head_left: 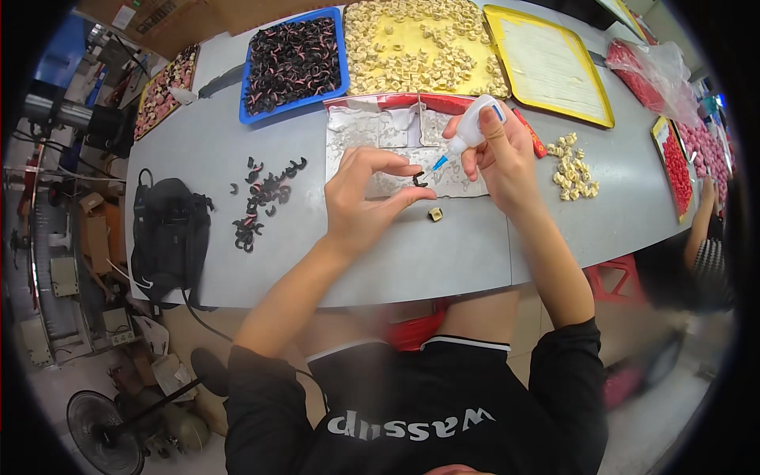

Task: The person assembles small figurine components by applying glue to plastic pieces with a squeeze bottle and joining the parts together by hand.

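Note:
Between thumb and forefinger, my left hand (352, 198) pinches a small black curved piece (419, 180). My right hand (511, 162) grips a white squeeze bottle (473, 127), tilted so that its blue needle tip (440, 163) points down at that piece; whether they touch I cannot tell. Both hands are over a stained white cardboard sheet (356, 131) with a red edge. Just below the sheet, a single cream-coloured small block (435, 214) with a dark edge lies on the table. Loose black curved pieces (269, 190) are scattered left of my left hand, and cream blocks (575, 170) are heaped right of my right hand.
Along the back stand a blue tray (343, 71) of black pieces, a yellow tray (380, 36) of cream blocks and a yellow-rimmed tray (546, 67) with a white surface. A black bag (170, 237) lies at left. At far right, a co-worker's arm (700, 226) reaches toward pink pieces.

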